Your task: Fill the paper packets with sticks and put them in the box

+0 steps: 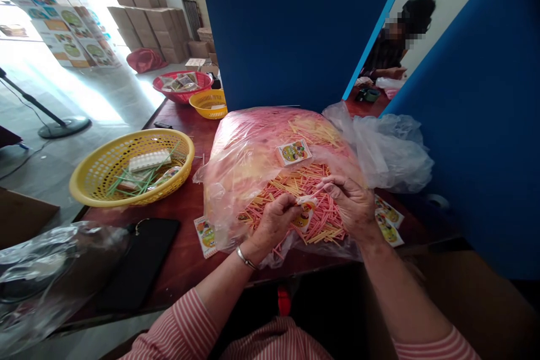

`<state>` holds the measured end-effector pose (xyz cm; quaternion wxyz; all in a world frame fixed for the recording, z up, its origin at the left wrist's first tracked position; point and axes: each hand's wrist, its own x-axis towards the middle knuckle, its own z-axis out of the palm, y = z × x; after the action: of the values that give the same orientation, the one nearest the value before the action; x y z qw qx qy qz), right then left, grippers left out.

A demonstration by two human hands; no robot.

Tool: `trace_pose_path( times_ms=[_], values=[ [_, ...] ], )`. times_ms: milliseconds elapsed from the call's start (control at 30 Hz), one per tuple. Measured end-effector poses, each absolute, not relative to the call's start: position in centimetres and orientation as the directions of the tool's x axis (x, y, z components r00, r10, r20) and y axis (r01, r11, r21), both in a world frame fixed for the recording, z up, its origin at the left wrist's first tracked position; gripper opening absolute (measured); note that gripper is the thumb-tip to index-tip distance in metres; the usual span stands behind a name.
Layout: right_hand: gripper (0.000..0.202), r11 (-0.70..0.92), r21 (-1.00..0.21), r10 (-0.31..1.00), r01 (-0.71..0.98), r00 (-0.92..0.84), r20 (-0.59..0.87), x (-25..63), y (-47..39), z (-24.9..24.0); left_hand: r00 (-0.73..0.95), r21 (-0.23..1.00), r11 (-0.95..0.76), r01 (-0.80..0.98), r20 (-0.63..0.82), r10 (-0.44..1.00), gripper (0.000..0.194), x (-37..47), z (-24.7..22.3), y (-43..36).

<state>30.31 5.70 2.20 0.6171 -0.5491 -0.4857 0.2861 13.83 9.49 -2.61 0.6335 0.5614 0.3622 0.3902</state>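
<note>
My left hand point(274, 220) pinches a small printed packet point(306, 217) over a big clear plastic bag point(248, 134). My right hand point(353, 203) is closed at the packet's upper end, its thumb and forefinger on a thin pink stick point(317, 190). Whether the stick's tip is inside the packet I cannot tell. Beneath both hands the bag lies open on a heap of short pink and yellow sticks point(323, 219). A similar printed packet point(294, 152) rests on top of the bag. More packets lie by its left edge point(206, 237) and to the right point(388, 224).
On the red-brown table point(177, 267), a yellow basket point(80, 185) holds green sticks and packs. Behind are a red basket point(161, 90) and a smaller yellow one point(211, 114). Blue panels point(291, 28) rise behind and right. Another person point(382, 59) sits beyond the gap.
</note>
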Motion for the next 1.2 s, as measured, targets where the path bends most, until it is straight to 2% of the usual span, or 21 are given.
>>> trace_pose_path(
  times_ms=[100, 167, 267, 333, 367, 433, 533, 600, 633, 733, 800, 900, 1033, 1100, 1200],
  values=[
    [0.013, 0.252, -0.925, 0.895, 0.284, 0.295, 0.334, 30.4, 5.5, 2.4, 0.451, 1.0, -0.006, -0.009, 0.01, 0.892, 0.008, 13.7, -2.7, 9.3],
    [0.015, 0.214, -0.926, 0.928, 0.311, 0.232, 0.292, 30.2, 5.6, 2.1, 0.459, 1.0, -0.007, -0.005, 0.008, 0.888, 0.007, 13.6, -2.6, 9.2],
    [0.024, 0.157, -0.968, 0.96, 0.195, 0.199, 0.196, 29.6, 5.8, 1.3, 0.455, 0.996, 0.037, -0.081, 0.003, 0.891, 0.01, 13.7, -2.0, 9.2],
    [0.026, 0.18, -0.976, 0.95, 0.12, 0.237, 0.204, 29.0, 5.8, 0.9, 0.463, 0.982, 0.107, -0.155, -0.023, 0.886, 0.014, 13.8, -1.5, 9.3],
    [0.022, 0.202, -0.97, 0.945, 0.135, 0.235, 0.229, 28.9, 5.8, 0.9, 0.472, 0.972, 0.142, -0.186, -0.038, 0.881, 0.016, 13.8, -1.2, 9.3],
    [0.014, 0.248, -0.937, 0.941, 0.246, 0.17, 0.294, 28.8, 5.6, 1.1, 0.488, 0.961, 0.179, -0.211, -0.055, 0.871, 0.018, 13.6, -0.8, 9.5],
    [0.022, 0.269, -0.861, 0.934, 0.431, 0.101, 0.342, 29.7, 4.7, 1.1, 0.464, 0.969, 0.154, -0.195, -0.048, 0.885, 0.016, 13.1, -0.5, 9.6],
    [0.027, 0.272, -0.777, 0.93, 0.568, 0.053, 0.364, 30.7, 3.9, 0.5, 0.427, 0.975, 0.141, -0.174, -0.054, 0.902, 0.016, 12.5, -0.5, 9.6],
    [0.026, 0.304, -0.706, 0.93, 0.64, -0.037, 0.367, 31.2, 3.4, -0.1, 0.412, 0.975, 0.143, -0.168, -0.062, 0.909, 0.017, 12.2, -0.5, 9.6],
    [0.023, 0.479, -0.415, 0.877, 0.773, -0.398, 0.27, 32.0, 1.9, -2.4, 0.392, 0.969, 0.176, -0.172, -0.096, 0.915, 0.019, 11.5, -0.9, 9.4],
    [0.027, 0.538, -0.254, 0.842, 0.804, -0.501, 0.198, 32.0, 1.1, -3.7, 0.39, 0.962, 0.2, -0.184, -0.116, 0.913, 0.021, 11.2, -1.1, 9.3],
    [0.025, 0.551, -0.094, 0.831, 0.829, -0.533, 0.159, 31.4, 0.6, -4.8, 0.415, 0.952, 0.232, -0.198, -0.132, 0.9, 0.021, 11.1, -1.1, 8.8],
    [0.018, 0.491, 0.062, 0.856, 0.869, -0.494, 0.153, 30.6, 0.8, -5.6, 0.501, 0.901, 0.352, -0.254, -0.188, 0.845, 0.023, 11.1, -0.9, 8.4],
    [0.02, 0.451, 0.095, 0.867, 0.887, -0.461, 0.19, 30.4, 0.9, -6.2, 0.525, 0.876, 0.401, -0.27, -0.215, 0.823, 0.027, 11.1, -1.0, 8.2],
    [0.023, 0.42, 0.066, 0.873, 0.905, -0.423, 0.242, 30.5, 0.9, -6.8, 0.51, 0.884, 0.396, -0.247, -0.229, 0.829, 0.024, 11.0, -1.4, 8.1]
  ],
)
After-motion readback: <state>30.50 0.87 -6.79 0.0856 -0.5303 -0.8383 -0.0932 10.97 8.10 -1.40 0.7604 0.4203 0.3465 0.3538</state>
